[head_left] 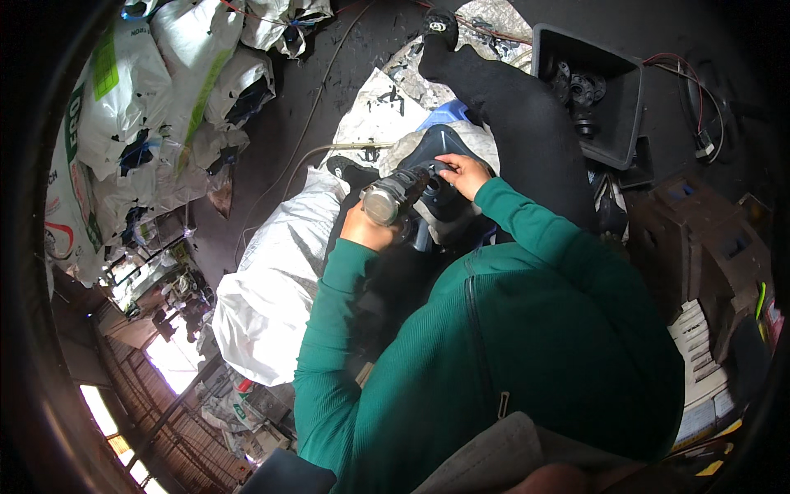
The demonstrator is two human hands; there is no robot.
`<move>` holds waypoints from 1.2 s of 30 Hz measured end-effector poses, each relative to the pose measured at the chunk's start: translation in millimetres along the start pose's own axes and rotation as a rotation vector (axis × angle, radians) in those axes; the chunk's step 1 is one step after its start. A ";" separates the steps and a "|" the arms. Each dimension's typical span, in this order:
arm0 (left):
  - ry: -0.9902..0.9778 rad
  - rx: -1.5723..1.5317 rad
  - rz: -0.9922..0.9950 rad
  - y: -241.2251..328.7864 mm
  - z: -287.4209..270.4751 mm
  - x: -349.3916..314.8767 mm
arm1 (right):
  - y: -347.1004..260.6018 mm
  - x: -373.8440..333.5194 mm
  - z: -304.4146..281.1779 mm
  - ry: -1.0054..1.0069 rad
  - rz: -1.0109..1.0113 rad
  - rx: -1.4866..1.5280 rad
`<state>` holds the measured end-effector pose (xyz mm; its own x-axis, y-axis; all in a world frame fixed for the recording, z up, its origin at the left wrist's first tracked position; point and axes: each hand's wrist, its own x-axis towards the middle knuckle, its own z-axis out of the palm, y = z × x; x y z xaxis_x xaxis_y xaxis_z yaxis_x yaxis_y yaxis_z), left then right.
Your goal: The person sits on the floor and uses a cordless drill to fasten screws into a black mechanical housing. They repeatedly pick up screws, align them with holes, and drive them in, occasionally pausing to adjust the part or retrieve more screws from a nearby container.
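My left hand (368, 230) is wrapped round a dark, cylindrical power tool (383, 200) with a pale round end cap. The far end of the tool meets a black moulded part (447, 144) lying across my lap; whether it touches cannot be told. At the part's raised round collar, my right hand (467, 175) is closed, with thumb and fingertips gripping its edge. Beneath the part lies a pale, dirty cloth (487, 142). A blue object (445, 114) shows just beyond it.
To the right, a black bin (588, 148) holds several dark round parts. A white sack (276, 280) lies at my left, with stuffed white bags (156, 99) farther off. A cable (317, 107) crosses the floor. Brown blocky objects (699, 239) stand at right.
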<state>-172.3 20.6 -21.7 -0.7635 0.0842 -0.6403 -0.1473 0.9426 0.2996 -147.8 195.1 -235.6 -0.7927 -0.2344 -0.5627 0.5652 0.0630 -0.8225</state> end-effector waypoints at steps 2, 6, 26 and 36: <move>0.020 -0.047 0.039 8.4 -1.2 -0.4 | 0.6 2.1 0.8 -0.012 0.006 0.049; 0.019 -0.103 0.021 17.0 1.6 -0.1 | 1.3 4.5 2.9 -0.024 0.042 0.117; 0.287 -0.383 0.260 -16.0 50.6 -112.6 | -3.3 5.2 -8.5 -0.053 -0.005 0.046; 0.492 -0.319 -0.172 -42.8 208.1 -203.4 | -170.9 -134.4 135.2 -0.804 -0.950 -0.330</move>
<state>120.2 30.3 -51.5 -0.9017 -0.2916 -0.3192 -0.4174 0.7797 0.4667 -107.0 84.7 -8.2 -0.4267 -0.8276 0.3648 -0.3164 -0.2413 -0.9174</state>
